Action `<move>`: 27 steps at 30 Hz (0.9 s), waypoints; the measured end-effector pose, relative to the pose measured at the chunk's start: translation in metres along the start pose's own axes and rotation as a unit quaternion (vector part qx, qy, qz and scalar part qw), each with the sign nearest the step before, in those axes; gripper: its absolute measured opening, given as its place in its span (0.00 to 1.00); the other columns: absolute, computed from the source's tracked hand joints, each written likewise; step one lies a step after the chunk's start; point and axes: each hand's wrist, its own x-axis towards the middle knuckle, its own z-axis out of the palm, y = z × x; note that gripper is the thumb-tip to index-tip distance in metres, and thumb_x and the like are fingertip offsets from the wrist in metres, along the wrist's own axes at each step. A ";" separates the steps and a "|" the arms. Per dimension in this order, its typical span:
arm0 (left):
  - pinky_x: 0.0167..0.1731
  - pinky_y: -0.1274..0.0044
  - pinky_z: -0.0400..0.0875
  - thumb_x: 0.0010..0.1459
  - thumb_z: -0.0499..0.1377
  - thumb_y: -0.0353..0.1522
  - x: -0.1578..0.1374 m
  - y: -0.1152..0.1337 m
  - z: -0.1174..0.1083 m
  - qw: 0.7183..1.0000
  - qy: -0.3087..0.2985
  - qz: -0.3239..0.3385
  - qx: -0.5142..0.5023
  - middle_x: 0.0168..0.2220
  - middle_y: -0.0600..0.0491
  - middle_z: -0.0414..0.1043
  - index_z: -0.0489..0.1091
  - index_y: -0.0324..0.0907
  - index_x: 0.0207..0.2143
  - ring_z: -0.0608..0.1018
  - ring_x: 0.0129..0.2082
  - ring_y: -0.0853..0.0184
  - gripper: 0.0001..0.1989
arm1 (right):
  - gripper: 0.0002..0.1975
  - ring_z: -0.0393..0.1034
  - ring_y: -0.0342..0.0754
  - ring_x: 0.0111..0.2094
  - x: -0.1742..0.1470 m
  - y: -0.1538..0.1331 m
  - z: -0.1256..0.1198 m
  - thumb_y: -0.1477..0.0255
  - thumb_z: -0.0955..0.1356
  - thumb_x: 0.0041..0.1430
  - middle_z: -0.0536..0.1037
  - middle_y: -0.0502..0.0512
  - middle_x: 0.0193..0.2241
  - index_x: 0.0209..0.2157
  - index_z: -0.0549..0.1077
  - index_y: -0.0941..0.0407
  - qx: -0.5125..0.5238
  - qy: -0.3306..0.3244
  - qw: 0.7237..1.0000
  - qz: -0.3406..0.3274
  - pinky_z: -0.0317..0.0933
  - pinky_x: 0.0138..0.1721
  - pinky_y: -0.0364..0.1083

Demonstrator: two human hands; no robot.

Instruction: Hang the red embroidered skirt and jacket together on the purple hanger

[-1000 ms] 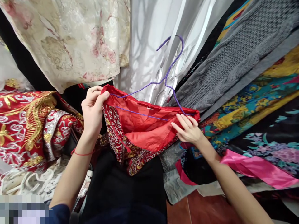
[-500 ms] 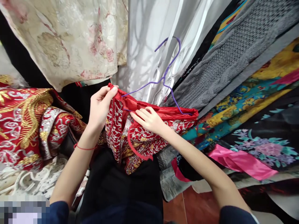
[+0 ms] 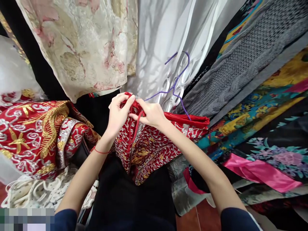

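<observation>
A red skirt-like garment (image 3: 156, 141) with silver and gold embroidery hangs over my lap, its plain red waistband (image 3: 190, 119) at the top. My left hand (image 3: 121, 110) pinches the waistband's left end. Close beside it, my right hand (image 3: 151, 113) is closed on the same band, its fingertips at the left hand's thumb. A thin red tie (image 3: 136, 128) loops down from the fingers; which hand grips it is hard to tell. The purple wire hanger (image 3: 173, 88) sits with its lower part inside the waistband and its hook upward.
Another red embroidered garment (image 3: 36, 138) lies at the left, above a pile of white hangers (image 3: 48, 189). A cream floral cloth (image 3: 96, 54) hangs ahead, beside a white curtain (image 3: 154, 41). Hanging clothes, including a grey knit (image 3: 243, 64), crowd the right side.
My right hand has moved left along the waistband to meet my left hand. The red tie, which dangled in a curve, is now drawn up at the fingers. The view has shifted slightly.
</observation>
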 end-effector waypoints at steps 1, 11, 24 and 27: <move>0.54 0.70 0.68 0.64 0.59 0.41 0.000 0.001 0.000 1.000 -0.004 0.001 0.000 0.45 0.49 0.79 0.74 0.42 0.29 0.76 0.50 0.63 0.14 | 0.28 0.76 0.49 0.32 0.001 -0.001 0.000 0.56 0.62 0.69 0.82 0.59 0.35 0.59 0.66 0.61 -0.020 -0.002 1.000 0.007 0.55 0.27 0.45; 0.62 0.62 0.58 0.65 0.58 0.38 -0.012 0.002 0.003 0.989 0.030 0.059 0.129 0.55 0.49 0.74 0.70 0.43 0.32 0.69 0.59 0.59 0.10 | 0.19 0.72 0.42 0.28 0.016 0.003 0.004 0.76 0.55 0.73 0.80 0.62 0.46 0.54 0.72 0.57 -0.134 -0.049 0.990 0.008 0.47 0.24 0.46; 0.32 0.79 0.72 0.64 0.59 0.32 -0.175 -0.086 0.065 0.982 0.178 -0.046 0.045 0.38 0.51 0.72 0.71 0.42 0.40 0.74 0.32 0.72 0.04 | 0.20 0.70 0.43 0.25 0.006 0.006 0.021 0.83 0.56 0.65 0.83 0.57 0.36 0.48 0.75 0.58 -0.081 -0.006 0.996 0.041 0.47 0.24 0.45; 0.30 0.79 0.73 0.61 0.62 0.35 -0.184 -0.092 0.072 0.979 0.163 -0.111 0.061 0.37 0.50 0.74 0.71 0.41 0.42 0.76 0.33 0.70 0.09 | 0.19 0.70 0.43 0.26 0.004 0.009 0.026 0.82 0.57 0.63 0.83 0.56 0.37 0.48 0.75 0.58 -0.053 0.019 0.998 0.035 0.50 0.25 0.45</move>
